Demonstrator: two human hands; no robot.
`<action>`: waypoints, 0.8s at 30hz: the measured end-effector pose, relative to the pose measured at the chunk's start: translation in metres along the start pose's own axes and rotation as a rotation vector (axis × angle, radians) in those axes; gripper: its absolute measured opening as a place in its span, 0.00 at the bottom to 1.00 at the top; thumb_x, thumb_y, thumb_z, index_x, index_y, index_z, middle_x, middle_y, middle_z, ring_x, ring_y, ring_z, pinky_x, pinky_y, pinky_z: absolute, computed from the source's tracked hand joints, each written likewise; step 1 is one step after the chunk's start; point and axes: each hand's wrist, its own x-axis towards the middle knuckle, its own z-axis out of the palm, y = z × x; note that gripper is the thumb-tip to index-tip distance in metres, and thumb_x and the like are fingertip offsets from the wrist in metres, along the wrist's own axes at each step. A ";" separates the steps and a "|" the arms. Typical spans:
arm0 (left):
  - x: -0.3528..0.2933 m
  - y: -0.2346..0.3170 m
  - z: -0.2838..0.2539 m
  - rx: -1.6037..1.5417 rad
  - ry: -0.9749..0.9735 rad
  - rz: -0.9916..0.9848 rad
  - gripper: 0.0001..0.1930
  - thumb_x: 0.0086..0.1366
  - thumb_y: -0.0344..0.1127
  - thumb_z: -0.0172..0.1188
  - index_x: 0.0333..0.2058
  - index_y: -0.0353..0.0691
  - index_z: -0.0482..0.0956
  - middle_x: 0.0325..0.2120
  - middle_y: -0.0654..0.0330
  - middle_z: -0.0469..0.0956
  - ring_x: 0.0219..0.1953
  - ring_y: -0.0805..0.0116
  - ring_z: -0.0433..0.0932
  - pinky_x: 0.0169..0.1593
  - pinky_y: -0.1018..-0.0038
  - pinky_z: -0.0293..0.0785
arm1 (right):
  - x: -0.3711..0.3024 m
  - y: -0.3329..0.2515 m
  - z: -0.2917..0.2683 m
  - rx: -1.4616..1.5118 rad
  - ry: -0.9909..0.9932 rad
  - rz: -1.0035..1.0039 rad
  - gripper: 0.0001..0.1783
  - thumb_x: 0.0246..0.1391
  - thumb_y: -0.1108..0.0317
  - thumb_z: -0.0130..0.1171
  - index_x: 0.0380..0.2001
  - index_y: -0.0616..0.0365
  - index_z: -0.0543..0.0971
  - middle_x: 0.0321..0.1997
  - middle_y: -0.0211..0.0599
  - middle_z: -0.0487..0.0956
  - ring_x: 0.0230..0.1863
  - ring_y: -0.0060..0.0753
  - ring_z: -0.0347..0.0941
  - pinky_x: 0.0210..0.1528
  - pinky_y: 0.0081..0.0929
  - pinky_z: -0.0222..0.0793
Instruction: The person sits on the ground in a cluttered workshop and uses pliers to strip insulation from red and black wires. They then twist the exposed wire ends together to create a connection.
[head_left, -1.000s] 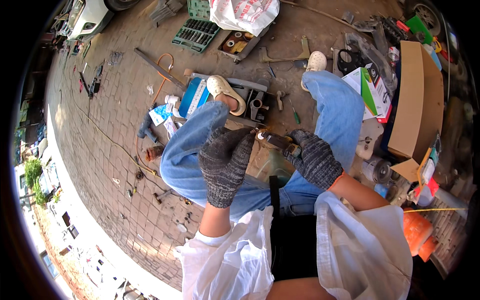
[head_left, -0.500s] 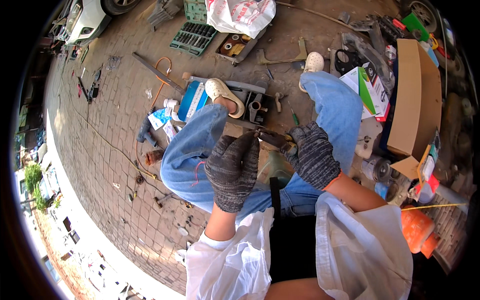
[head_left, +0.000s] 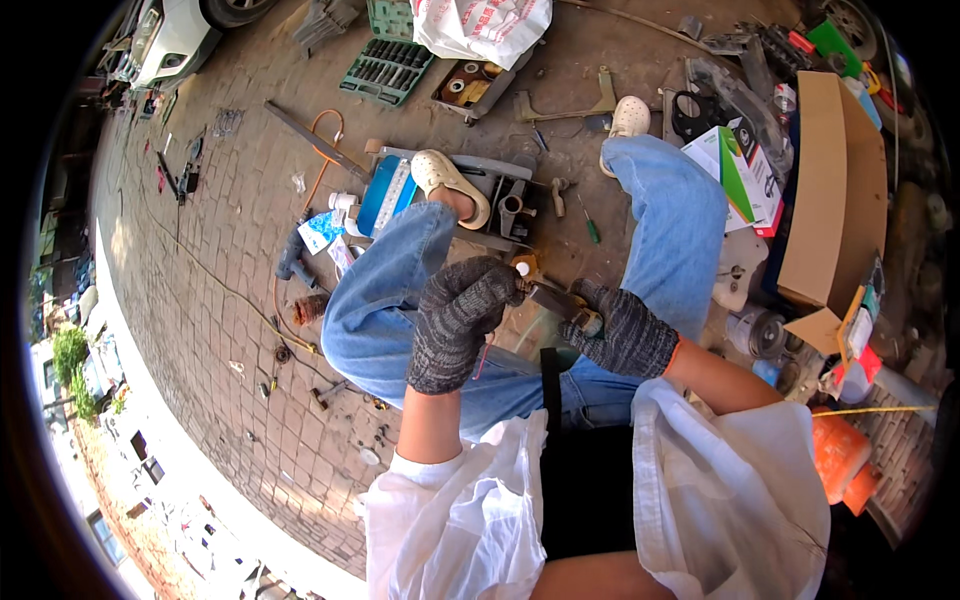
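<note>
My left hand [head_left: 452, 325], in a dark grey knitted glove, is closed, its fingertips pinched at the end of a dark metal tool [head_left: 553, 301]. What exactly those fingers hold is hidden. My right hand [head_left: 628, 332], gloved the same way, has its fingers wrapped round the tool's other end. The tool is flat and blocky and slants between both hands above my lap; its kind is unclear. A small white round spot [head_left: 522, 268] shows beside the left fingertips. Below the hands are my jeans-clad knees [head_left: 385, 300].
Ahead lie a grey and blue toolbox [head_left: 385, 195], a green-handled screwdriver [head_left: 592, 230] and a green socket case [head_left: 385, 72]. A power tool [head_left: 292, 258] rests on the paving at left. An open cardboard box [head_left: 835, 190] and an orange canister [head_left: 840, 455] stand at right.
My left hand has turned and shifted slightly left. My right hand has moved down a little, and the tool has tilted, showing a broader flat face.
</note>
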 end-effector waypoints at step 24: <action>0.018 -0.073 0.046 0.934 0.426 0.717 0.05 0.60 0.29 0.59 0.34 0.34 0.81 0.30 0.51 0.80 0.32 0.55 0.78 0.38 0.67 0.72 | 0.019 0.046 0.029 -0.338 0.358 0.177 0.19 0.49 0.61 0.60 0.42 0.59 0.75 0.34 0.54 0.79 0.38 0.55 0.76 0.40 0.44 0.72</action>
